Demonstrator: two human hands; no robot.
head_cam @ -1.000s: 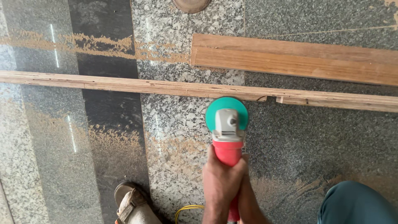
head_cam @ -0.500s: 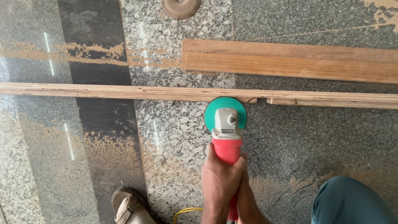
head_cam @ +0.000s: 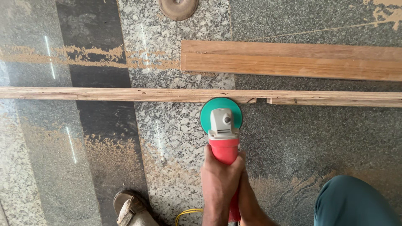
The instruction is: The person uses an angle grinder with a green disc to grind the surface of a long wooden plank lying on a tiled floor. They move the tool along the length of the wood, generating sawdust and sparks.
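At the far left we see the polished granite floor (head_cam: 37, 167), grey and black bands dusted with pale sawdust (head_cam: 104, 150), and the long thin wooden strip (head_cam: 125, 94) that runs across the whole view. Low down, a sandalled foot (head_cam: 130, 207) rests on the stone, and a yellow cable (head_cam: 188, 213) curls just beside our forearm. In the middle our left hand (head_cam: 220, 175) is clenched around the red body of the angle grinder (head_cam: 224, 134), and our right hand (head_cam: 247, 196) lies mostly hidden behind and under it, pressed against the same red handle, so we cannot tell how firmly it grips. The grinder's green disc guard touches the near edge of the strip, just left of a small notch (head_cam: 261, 100) in it. Above, a round brown disc (head_cam: 178, 7) lies at the top edge. Further right, a wider wooden plank (head_cam: 293, 60) lies parallel to the strip, and a knee in teal trousers (head_cam: 356, 203) fills the lower right corner.
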